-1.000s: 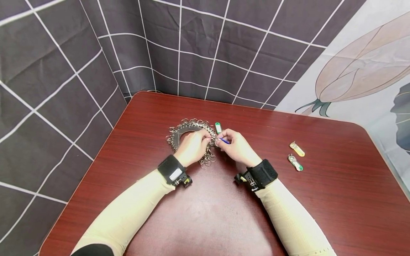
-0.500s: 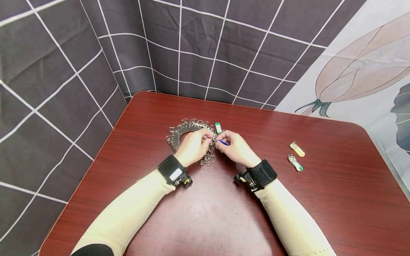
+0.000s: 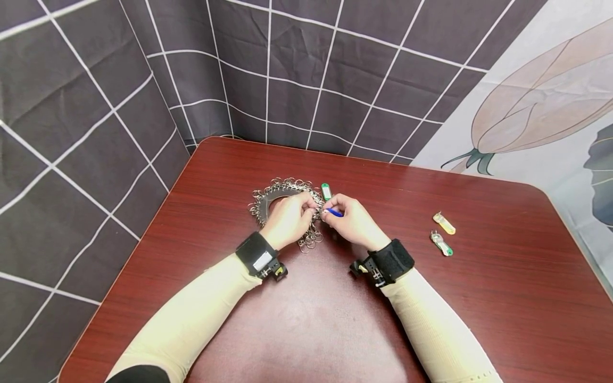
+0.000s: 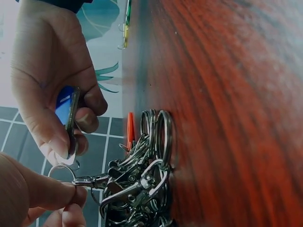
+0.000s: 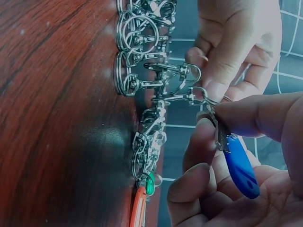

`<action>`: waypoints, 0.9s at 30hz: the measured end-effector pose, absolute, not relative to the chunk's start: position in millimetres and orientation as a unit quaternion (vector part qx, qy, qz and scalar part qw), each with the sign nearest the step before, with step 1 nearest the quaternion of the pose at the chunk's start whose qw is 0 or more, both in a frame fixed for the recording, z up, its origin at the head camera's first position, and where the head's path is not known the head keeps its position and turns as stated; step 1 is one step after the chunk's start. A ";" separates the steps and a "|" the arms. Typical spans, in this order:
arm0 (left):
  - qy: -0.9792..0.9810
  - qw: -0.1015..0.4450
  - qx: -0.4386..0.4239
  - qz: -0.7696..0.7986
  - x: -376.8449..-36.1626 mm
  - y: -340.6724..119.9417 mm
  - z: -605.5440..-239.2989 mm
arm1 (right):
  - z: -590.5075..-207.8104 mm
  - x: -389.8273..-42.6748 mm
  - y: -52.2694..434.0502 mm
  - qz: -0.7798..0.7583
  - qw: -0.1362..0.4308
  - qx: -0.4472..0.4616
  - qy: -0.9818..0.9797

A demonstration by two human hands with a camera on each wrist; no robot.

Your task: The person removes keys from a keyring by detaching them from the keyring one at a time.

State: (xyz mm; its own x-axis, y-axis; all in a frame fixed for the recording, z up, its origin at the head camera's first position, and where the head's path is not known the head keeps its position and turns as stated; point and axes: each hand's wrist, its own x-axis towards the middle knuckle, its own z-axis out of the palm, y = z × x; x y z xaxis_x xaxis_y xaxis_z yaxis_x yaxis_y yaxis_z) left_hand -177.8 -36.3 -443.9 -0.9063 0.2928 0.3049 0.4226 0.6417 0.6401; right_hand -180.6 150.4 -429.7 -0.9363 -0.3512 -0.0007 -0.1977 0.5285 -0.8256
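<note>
Both your hands meet over the clasp pile (image 3: pixel 282 198) on the desk (image 3: pixel 479 298).
Your right hand (image 3: pixel 351 221) pinches the blue tag (image 3: pixel 333 212); your left hand (image 3: pixel 289 218) fingers pinch a clasp's ring (image 5: pixel 199 94) against it, just above the pile.

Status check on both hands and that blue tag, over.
Left hand pinches a metal clasp ring. Right hand grips the blue plastic key tag. Nothing between them.
</note>
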 end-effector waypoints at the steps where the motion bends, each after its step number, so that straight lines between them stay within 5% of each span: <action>1: -0.902 0.088 -0.200 -0.373 -177.8 -36.3 -443.8 | -429.3 -180.5 150.4 -0.461 0.082 -0.157 0.870; 27: -0.918 0.053 -0.209 -0.333 -176.8 -35.8 -442.3 | -423.4 -181.1 149.0 -0.468 0.033 -0.128 0.874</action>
State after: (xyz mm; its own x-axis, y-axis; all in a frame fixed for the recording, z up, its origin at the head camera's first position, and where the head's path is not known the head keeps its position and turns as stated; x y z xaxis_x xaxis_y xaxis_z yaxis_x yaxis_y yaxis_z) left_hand -176.8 -35.8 -442.3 -0.9069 0.3490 0.2360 0.4192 0.6907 0.5893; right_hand -181.1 149.0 -423.4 -0.9650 -0.2549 0.0618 -0.1927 0.5291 -0.8264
